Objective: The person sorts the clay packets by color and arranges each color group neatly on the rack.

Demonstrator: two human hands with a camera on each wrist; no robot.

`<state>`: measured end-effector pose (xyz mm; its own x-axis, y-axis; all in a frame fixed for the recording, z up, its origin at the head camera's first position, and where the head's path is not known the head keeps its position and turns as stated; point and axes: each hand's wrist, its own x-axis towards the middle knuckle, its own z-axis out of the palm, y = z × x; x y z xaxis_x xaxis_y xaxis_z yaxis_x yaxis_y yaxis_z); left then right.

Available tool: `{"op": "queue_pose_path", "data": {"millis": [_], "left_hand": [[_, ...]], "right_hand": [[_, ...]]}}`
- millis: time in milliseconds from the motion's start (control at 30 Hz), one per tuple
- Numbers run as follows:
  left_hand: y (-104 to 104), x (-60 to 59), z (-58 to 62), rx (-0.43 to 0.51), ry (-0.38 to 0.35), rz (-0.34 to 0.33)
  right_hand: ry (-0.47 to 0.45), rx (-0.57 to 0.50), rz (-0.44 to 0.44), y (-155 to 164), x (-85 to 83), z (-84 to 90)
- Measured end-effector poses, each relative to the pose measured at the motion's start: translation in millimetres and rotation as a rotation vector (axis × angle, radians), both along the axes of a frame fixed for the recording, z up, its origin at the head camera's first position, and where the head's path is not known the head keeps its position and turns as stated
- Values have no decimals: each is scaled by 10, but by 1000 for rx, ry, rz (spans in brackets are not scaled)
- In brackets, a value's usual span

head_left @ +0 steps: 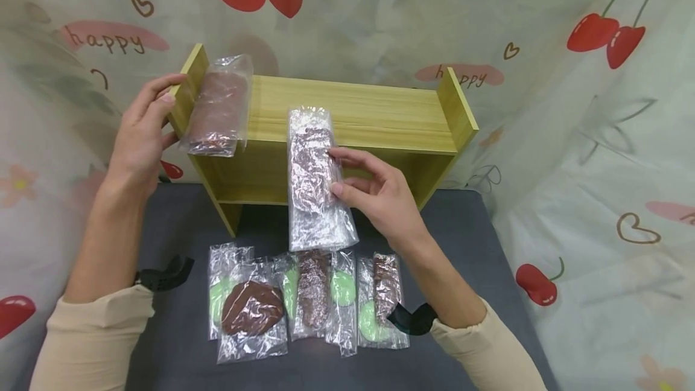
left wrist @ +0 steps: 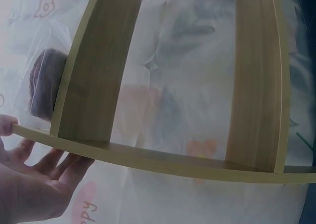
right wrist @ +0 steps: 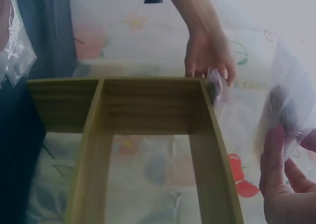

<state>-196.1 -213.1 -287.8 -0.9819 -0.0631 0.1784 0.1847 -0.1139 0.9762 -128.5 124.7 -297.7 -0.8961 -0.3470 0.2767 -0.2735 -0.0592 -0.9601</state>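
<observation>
Shelf stocking, early stage. One wrapped bar [head_left: 217, 107] is propped on the wooden shelf [head_left: 380, 113], steadied by the left hand [head_left: 142, 131]. A second bar [head_left: 315, 180] is pinched by the right hand [head_left: 374, 189]. Four packets [head_left: 304, 300] are left on the bench [head_left: 467, 240].
</observation>
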Motion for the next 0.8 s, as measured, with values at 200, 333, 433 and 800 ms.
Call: {"op": "queue_pose_path", "data": {"millis": [200,333,433,800], "left_hand": [[0,1,-2,-24,-3,9],[5,-3,-3,-28,-4,11],[9,1,-2,-25,0,11],[5,13,3,-44,1,15]], "right_hand": [[-2,43,-48,-36,-213,126],[-10,109,-80,-81,-327,200],[-14,124,-81,-130,-407,249],[-64,143,-89,-343,-711,391]]}}
